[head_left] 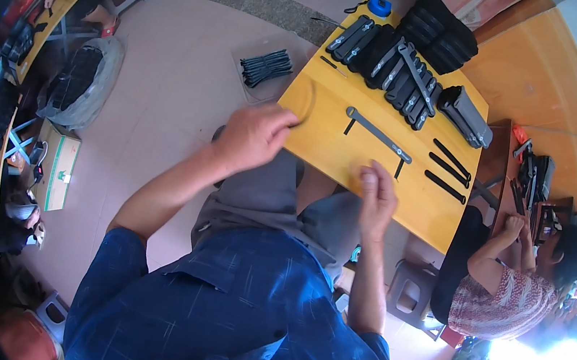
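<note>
My left hand (254, 136) is closed at the table's near left edge. A thin dark strap (311, 103), blurred and bent in a curve, rises from its fingers. Off the near edge, my right hand (377, 200) has its fingers bent together and smeared; whatever they hold cannot be made out. Between and beyond both hands, a long grey strap (380, 134) with rounded ends lies slantwise on the yellow table (314, 148). Two short black strips (349, 126) stick out from under it, one near each end. Several black straps (446, 186) lie to the right.
Bundled grey and black straps (397, 74) crowd the table's far side, near a blue round object (379, 6). A clear bin (248, 90) of dark strips stands on the floor beyond the left edge. Another person (506, 296) sits at the right, beside a stool (411, 287).
</note>
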`<state>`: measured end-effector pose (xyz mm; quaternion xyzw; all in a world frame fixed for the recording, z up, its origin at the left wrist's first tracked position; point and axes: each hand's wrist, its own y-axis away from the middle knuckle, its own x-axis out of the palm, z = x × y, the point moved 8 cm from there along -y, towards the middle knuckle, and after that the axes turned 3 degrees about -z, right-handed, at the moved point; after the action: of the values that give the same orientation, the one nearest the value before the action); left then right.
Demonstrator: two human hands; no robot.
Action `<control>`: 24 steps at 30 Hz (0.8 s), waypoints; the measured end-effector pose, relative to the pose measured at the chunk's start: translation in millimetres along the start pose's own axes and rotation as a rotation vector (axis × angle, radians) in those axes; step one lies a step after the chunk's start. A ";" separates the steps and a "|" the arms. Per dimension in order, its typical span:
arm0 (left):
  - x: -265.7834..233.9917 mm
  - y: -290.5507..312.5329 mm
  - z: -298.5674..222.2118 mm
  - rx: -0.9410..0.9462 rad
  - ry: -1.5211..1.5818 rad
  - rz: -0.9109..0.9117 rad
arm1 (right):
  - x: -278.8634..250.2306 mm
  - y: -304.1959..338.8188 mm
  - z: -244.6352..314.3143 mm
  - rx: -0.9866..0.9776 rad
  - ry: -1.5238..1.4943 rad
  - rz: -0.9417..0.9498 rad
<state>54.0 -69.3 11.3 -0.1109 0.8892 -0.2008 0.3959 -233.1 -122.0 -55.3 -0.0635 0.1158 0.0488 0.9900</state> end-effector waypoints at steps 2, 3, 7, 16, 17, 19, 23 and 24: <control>17.7 12.5 -34.0 0.065 -0.020 0.010 | 42.2 15.6 9.9 0.074 -0.193 0.176; 28.2 17.9 -47.3 0.111 -0.054 0.031 | 52.1 18.0 16.6 0.079 -0.194 0.173; 62.3 29.1 -78.7 0.193 -0.076 0.050 | 73.4 21.5 6.0 0.358 -0.449 0.196; 65.4 10.2 -71.4 -0.016 0.388 0.245 | 36.8 10.5 -13.1 0.365 -0.375 0.208; 69.3 7.8 -55.1 -0.219 0.490 0.324 | 33.4 8.8 -14.6 0.373 -0.380 0.204; 71.0 -1.3 -38.8 -0.290 0.612 0.297 | 33.7 7.3 -11.2 0.340 -0.271 0.312; 68.4 -28.1 -18.4 -0.267 0.780 0.102 | 31.1 0.0 -5.4 0.332 -0.133 0.395; 68.7 -33.5 -19.6 -0.264 0.678 0.109 | 32.3 -2.2 -4.1 0.318 -0.110 0.440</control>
<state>-4.8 -118.5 -7.2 -0.0406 0.9927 -0.0880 0.0714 -202.4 -122.1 -66.6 0.1219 0.0789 0.2473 0.9580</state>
